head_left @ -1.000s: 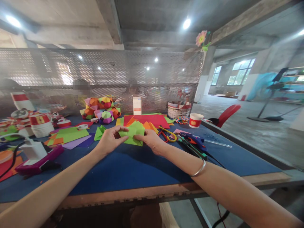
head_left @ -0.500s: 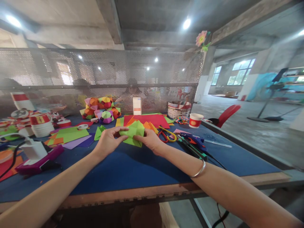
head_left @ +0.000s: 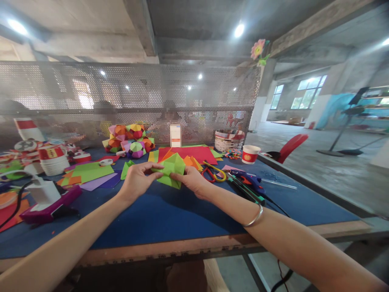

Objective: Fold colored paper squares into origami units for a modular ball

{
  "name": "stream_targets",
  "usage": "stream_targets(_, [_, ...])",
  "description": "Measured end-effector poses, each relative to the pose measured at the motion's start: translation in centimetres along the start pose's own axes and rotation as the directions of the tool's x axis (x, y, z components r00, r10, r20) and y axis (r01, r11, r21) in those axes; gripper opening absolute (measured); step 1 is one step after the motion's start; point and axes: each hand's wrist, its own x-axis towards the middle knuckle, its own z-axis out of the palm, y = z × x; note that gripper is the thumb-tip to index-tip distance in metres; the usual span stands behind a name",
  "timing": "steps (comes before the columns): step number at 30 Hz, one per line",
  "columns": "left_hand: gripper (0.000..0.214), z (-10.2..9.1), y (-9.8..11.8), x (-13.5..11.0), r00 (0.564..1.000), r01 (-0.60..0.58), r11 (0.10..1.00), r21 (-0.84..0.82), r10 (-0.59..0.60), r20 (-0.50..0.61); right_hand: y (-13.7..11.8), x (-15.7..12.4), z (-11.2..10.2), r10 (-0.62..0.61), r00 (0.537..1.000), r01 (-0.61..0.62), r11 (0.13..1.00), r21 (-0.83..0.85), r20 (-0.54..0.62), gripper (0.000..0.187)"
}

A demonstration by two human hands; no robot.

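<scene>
Both hands hold a folded light-green paper piece (head_left: pixel 170 170) just above the blue table mat (head_left: pixel 170 215). My left hand (head_left: pixel 138 178) pinches its left edge between thumb and fingers. My right hand (head_left: pixel 193 179) grips its right side, thumb on top. A silver bangle (head_left: pixel 254 217) sits on my right wrist. A small folded green paper (head_left: pixel 127 168) lies on the mat just left of my left hand. Behind the held piece lie red and orange paper sheets (head_left: pixel 194 154).
Scissors (head_left: pixel 214 172) and a glue gun (head_left: pixel 247 180) lie right of my hands. A paper cup (head_left: pixel 250 154), a basket (head_left: pixel 228 140) and colourful paper balls (head_left: pixel 130 140) stand at the back by the mesh screen (head_left: pixel 121 101). Stacked cups (head_left: pixel 53 159), coloured sheets (head_left: pixel 89 174) and a purple tool (head_left: pixel 48 207) are left.
The green paper piece has risen slightly and tilted up between my hands; the hands have drawn a little closer together and upward.
</scene>
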Motion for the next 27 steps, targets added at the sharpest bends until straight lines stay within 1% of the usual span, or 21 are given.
stream_targets(4, [0.024, 0.01, 0.09, -0.07, 1.000, 0.015, 1.000, -0.011, -0.015, -0.006, -0.05, -0.06, 0.04, 0.019, 1.000, -0.020, 0.999, 0.047, 0.016, 0.017])
stream_targets(6, [0.025, 0.00, 0.09, -0.05, 1.000, 0.010, 1.000, -0.004, -0.010, -0.015, -0.07, -0.06, 0.05, 0.022, 1.000, -0.023, 0.998, 0.061, 0.017, 0.018])
stream_targets(11, [0.025, -0.04, 0.13, 0.06, 1.000, -0.017, 1.000, 0.021, 0.018, -0.017, 0.02, 0.09, 0.07, 0.009, 1.000, -0.009, 1.000, 0.011, 0.014, 0.022])
stream_targets(14, [0.022, -0.08, 0.24, 0.06, 0.998, -0.054, 0.998, 0.045, 0.055, -0.009, 0.15, 0.13, 0.10, -0.004, 1.000, 0.004, 1.000, 0.001, 0.021, 0.019])
stream_targets(17, [0.017, -0.18, 0.31, 0.06, 0.991, -0.134, 0.987, 0.088, 0.135, -0.004, 0.32, 0.12, 0.04, -0.071, 0.997, 0.071, 0.997, -0.002, 0.037, 0.008])
stream_targets(19, [0.017, -0.30, 0.26, 0.10, 0.977, -0.212, 0.967, 0.140, 0.214, 0.000, 0.40, 0.13, -0.07, -0.146, 0.988, 0.148, 0.988, -0.047, 0.050, 0.015])
stream_targets(21, [0.017, -0.44, 0.17, 0.19, 0.960, -0.276, 0.938, 0.208, 0.281, 0.007, 0.43, 0.15, -0.21, -0.219, 0.974, 0.225, 0.962, -0.157, 0.058, 0.018])
stream_targets(23, [0.018, -0.59, 0.15, 0.27, 0.943, -0.325, 0.907, 0.267, 0.331, 0.021, 0.46, 0.20, -0.32, -0.271, 0.961, 0.277, 0.919, -0.280, 0.059, 0.019])
stream_targets(25, [0.019, -0.71, 0.27, 0.29, 0.925, -0.376, 0.881, 0.288, 0.378, 0.050, 0.53, 0.28, -0.34, -0.280, 0.959, 0.280, 0.898, -0.340, 0.051, 0.016])
stream_targets(27, [0.019, -0.78, 0.54, 0.24, 0.906, -0.422, 0.864, 0.276, 0.414, 0.091, 0.62, 0.35, -0.27, -0.228, 0.973, 0.225, 0.920, -0.320, 0.030, 0.009])
